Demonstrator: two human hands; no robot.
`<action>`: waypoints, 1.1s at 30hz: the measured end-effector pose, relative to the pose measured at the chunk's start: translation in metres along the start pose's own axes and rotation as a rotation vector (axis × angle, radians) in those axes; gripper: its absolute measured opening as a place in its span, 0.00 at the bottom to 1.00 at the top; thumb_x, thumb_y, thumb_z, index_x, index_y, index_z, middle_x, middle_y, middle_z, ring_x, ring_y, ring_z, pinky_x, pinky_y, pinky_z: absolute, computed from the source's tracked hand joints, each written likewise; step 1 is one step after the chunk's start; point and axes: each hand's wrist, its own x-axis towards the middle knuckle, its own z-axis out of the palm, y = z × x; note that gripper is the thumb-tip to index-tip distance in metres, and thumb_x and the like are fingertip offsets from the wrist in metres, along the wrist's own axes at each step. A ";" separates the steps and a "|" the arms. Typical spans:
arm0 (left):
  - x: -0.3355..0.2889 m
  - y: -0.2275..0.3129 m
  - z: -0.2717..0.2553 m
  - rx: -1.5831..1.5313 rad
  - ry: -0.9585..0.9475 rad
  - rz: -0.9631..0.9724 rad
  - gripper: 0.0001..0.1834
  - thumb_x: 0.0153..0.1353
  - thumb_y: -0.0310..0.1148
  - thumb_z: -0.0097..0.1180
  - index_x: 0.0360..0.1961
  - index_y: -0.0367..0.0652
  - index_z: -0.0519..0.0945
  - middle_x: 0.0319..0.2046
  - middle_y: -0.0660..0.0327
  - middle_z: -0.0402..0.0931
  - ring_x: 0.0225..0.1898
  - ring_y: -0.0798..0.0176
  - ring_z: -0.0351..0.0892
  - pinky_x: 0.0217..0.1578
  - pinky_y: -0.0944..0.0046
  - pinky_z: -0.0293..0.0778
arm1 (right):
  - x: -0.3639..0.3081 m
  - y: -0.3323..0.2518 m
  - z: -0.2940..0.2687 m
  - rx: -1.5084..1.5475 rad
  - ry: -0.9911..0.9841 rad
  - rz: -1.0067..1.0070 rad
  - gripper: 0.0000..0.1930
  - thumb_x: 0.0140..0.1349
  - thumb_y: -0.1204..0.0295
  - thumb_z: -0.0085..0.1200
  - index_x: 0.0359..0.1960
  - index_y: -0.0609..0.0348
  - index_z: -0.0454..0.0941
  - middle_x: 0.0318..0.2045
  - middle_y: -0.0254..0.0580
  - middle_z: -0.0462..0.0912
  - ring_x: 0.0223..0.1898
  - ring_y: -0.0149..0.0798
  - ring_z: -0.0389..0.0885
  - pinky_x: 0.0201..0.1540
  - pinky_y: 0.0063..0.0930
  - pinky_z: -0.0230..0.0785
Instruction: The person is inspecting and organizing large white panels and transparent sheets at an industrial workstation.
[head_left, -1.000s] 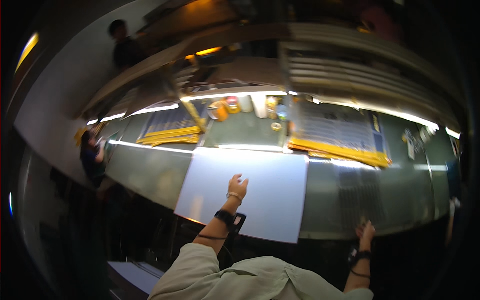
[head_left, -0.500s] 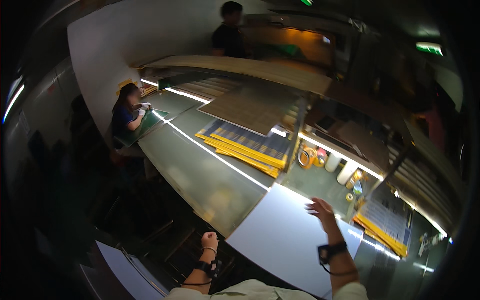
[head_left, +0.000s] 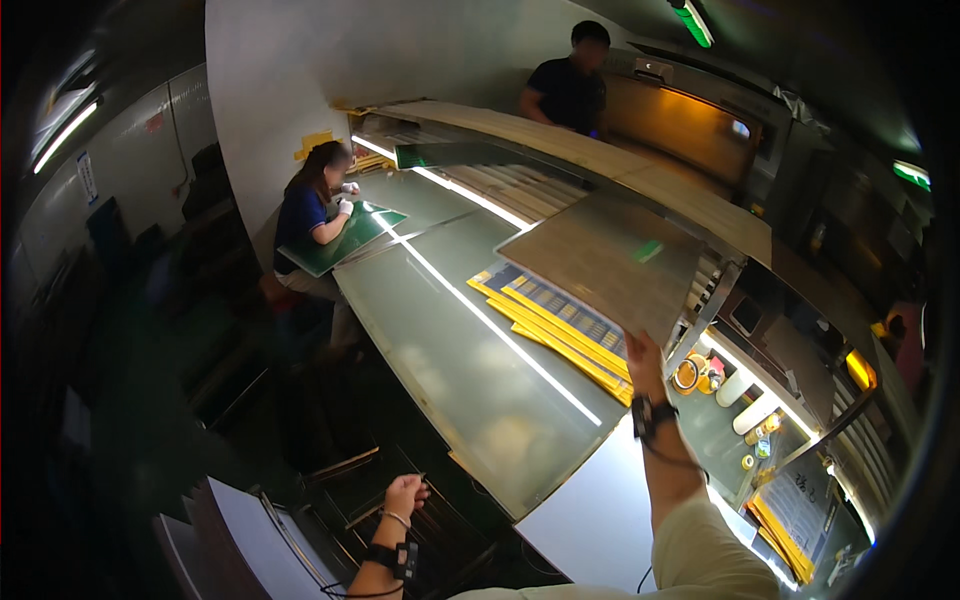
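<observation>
My right arm reaches forward over the bench, and my right hand (head_left: 645, 358) is at the near corner of a flat brown panel (head_left: 600, 250). Its fingers are closed at the panel's edge, partly hidden by the hand itself. The panel lies on the raised shelf, above a stack of yellow-edged framed sheets (head_left: 560, 335). Low on the left, clear of the bench, is my left hand (head_left: 404, 496). Its fingers are curled, with a small dark tip showing at them that I cannot make out. A white sheet (head_left: 590, 510) lies on the bench close to my body.
A long glass-topped bench (head_left: 470, 400) runs away to the far left, where a gloved person (head_left: 312, 205) handles a green panel (head_left: 350, 240). Another person (head_left: 565, 90) stands behind the shelf. Tape rolls and white cylinders (head_left: 755, 412) stand right; white boards (head_left: 250, 530) lean low left.
My view has swung left. My right hand has gone from open above the white sheet to the brown panel's near corner. My left hand stays curled.
</observation>
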 end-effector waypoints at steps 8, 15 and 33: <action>0.021 0.114 0.046 -0.731 -0.857 -0.074 0.47 0.49 0.70 0.34 0.57 0.39 0.58 0.55 0.52 0.61 0.56 0.54 0.60 0.55 0.53 0.57 | -0.148 -0.052 -0.131 1.213 0.006 0.915 0.18 0.55 0.78 0.47 0.49 0.65 0.65 0.45 0.44 0.73 0.46 0.38 0.73 0.49 0.30 0.67; 0.005 0.039 0.025 -0.796 -0.508 -0.212 0.21 0.55 0.31 0.52 0.49 0.34 0.68 0.46 0.51 0.70 0.47 0.56 0.71 0.49 0.60 0.67 | -0.149 -0.044 -0.078 1.003 -0.405 1.154 0.16 0.58 0.76 0.44 0.48 0.68 0.65 0.44 0.49 0.74 0.45 0.41 0.75 0.47 0.32 0.70; 0.084 -0.001 0.071 -0.653 -0.159 -0.022 0.22 0.61 0.41 0.39 0.48 0.32 0.65 0.46 0.50 0.69 0.47 0.52 0.69 0.51 0.53 0.64 | -0.234 -0.101 0.149 -0.247 -1.047 -0.308 0.27 0.46 0.59 0.55 0.43 0.67 0.66 0.51 0.61 0.64 0.52 0.64 0.60 0.54 0.51 0.54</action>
